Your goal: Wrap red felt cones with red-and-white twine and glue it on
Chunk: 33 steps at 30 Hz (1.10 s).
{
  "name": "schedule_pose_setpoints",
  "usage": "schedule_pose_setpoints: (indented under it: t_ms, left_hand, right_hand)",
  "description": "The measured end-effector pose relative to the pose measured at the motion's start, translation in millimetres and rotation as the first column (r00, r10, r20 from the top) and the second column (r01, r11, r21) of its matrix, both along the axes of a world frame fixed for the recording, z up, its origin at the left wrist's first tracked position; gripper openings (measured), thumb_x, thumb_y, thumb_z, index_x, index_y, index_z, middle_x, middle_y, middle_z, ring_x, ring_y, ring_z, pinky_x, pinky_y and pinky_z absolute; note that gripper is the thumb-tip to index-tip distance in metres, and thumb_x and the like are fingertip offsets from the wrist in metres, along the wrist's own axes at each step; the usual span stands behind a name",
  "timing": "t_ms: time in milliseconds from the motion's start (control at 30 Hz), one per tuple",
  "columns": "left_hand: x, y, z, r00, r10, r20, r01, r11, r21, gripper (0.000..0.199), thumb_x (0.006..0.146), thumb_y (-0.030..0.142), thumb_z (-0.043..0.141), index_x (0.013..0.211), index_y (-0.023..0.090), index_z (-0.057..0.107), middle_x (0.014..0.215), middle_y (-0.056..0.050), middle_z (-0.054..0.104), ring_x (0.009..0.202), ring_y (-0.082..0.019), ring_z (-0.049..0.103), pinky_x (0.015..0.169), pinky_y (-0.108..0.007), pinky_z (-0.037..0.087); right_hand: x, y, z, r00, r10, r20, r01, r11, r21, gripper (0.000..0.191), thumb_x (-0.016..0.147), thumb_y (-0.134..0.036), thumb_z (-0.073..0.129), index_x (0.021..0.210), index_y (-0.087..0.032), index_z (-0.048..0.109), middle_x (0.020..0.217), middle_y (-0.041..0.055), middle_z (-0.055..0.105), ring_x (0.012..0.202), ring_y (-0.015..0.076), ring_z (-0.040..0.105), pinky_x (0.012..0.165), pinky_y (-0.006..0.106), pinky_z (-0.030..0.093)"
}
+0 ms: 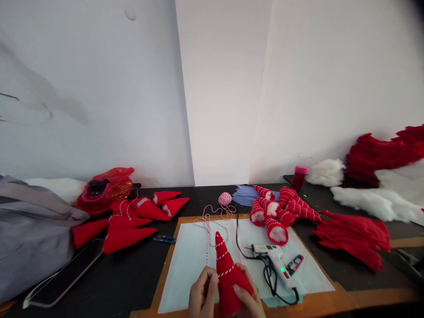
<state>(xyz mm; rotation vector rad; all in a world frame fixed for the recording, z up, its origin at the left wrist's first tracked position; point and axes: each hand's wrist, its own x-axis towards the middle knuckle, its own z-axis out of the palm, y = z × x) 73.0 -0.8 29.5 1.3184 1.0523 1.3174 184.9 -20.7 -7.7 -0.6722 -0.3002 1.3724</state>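
A red felt cone (228, 287) stands tip-up at the bottom middle, with red-and-white twine (226, 271) spiralling round its upper part. My right hand (247, 293) is wrapped round the cone's right side, thumb pressed on its front. At the cone's left edge, my left hand (203, 291) pinches the twine between thumb and fingers. From there the strand runs up in loose loops to a twine ball (225, 199) behind the mat. A white glue gun (273, 258) with a lit green light lies right of the cone, its black cord coiled beside it.
Twine-wrapped cones (276, 230) with white stuffing lie at the back right, plainer red cones (139, 216) at left. A cutter (164, 239), a second cutter (294, 265), red felt pieces (354, 236), white stuffing (371, 203), a phone (66, 274) and a grey bag (33, 238) surround the white mat (179, 265).
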Motion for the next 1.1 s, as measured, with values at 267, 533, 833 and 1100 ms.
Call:
schedule_pose_setpoints:
  t_ms: [267, 533, 833, 1100]
  left_hand:
    - [-10, 5, 1.5, 1.000, 0.003, 0.003, -0.003, 0.999, -0.039, 0.047, 0.089, 0.062, 0.055, 0.069, 0.021, 0.050, 0.061, 0.006, 0.032, 0.053, -0.012, 0.027, 0.048, -0.022, 0.027]
    - [-3, -1, -14.4, 0.999, -0.034, 0.033, 0.036, 0.998, -0.050, 0.044, 0.090, 0.059, 0.056, 0.069, 0.020, 0.050, 0.063, 0.004, 0.036, 0.058, -0.012, 0.034, 0.053, -0.021, 0.031]
    - [-1, -1, -21.0, 1.000, -0.017, -0.001, 0.017, 1.000, -0.008, 0.045, 0.090, 0.061, 0.054, 0.070, 0.020, 0.052, 0.066, 0.001, 0.045, 0.062, -0.015, 0.043, 0.058, -0.022, 0.038]
    - [-3, 1, -18.7, 0.995, -0.097, -0.005, 0.097, 0.995, 0.000, 0.040, 0.092, 0.056, 0.054, 0.076, 0.019, 0.056, 0.067, 0.002, 0.045, 0.062, -0.013, 0.043, 0.058, -0.021, 0.037]
  right_hand:
    - [1, 4, -9.4, 0.965, -0.073, 0.252, 0.051, 0.994, 0.091, 0.056, 0.061, -0.037, 0.089, 0.107, -0.023, 0.061, 0.087, 0.0031, 0.074, 0.064, 0.0180, 0.064, 0.059, 0.025, 0.048]
    - [0, -2, -10.7, 0.999, -0.008, -0.053, 0.007, 1.000, -0.015, 0.046, 0.061, -0.044, 0.087, 0.101, -0.027, 0.072, 0.098, 0.0058, 0.076, 0.085, 0.0280, 0.071, 0.072, 0.037, 0.057]
    - [-4, 7, -18.8, 0.949, -0.161, 0.271, 0.157, 0.987, 0.039, 0.047, 0.072, -0.057, 0.080, 0.107, -0.026, 0.075, 0.104, 0.0057, 0.076, 0.099, 0.0272, 0.069, 0.084, 0.034, 0.056]
    - [-2, 5, -8.8, 0.933, -0.145, 0.329, 0.135, 0.989, 0.051, 0.059, 0.059, -0.040, 0.091, 0.107, -0.023, 0.063, 0.091, 0.0050, 0.077, 0.071, 0.0230, 0.071, 0.065, 0.030, 0.056]
